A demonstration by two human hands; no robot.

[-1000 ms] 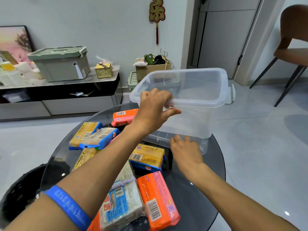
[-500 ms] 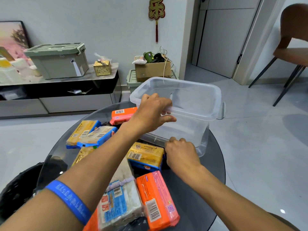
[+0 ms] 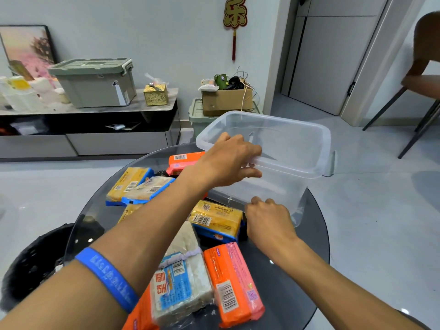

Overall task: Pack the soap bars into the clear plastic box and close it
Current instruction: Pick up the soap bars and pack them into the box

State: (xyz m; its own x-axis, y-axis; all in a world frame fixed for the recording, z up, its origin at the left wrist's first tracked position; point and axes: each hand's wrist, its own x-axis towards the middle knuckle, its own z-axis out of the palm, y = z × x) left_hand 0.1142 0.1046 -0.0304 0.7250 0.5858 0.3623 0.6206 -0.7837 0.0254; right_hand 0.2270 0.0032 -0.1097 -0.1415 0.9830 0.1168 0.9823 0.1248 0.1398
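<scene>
Fingers (image 3: 247, 153) left curled over clear plastic box (image 3: 285, 148) near rim | right fingers (image 3: 262, 201) grip base

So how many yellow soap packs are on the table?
3: far-left yellow pack, half-hidden yellow pack behind the left forearm, centre yellow pack beside the right hand. More may lie under the arms.

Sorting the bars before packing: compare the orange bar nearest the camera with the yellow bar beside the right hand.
The orange bar has orange and pink wrapping; the yellow bar is yellow with a blue edge. The orange bar lies lengthwise toward the camera; the yellow bar lies crosswise, close to the clear box. Both are wrapped, barcoded, and lie outside the box on the glass table.
</scene>
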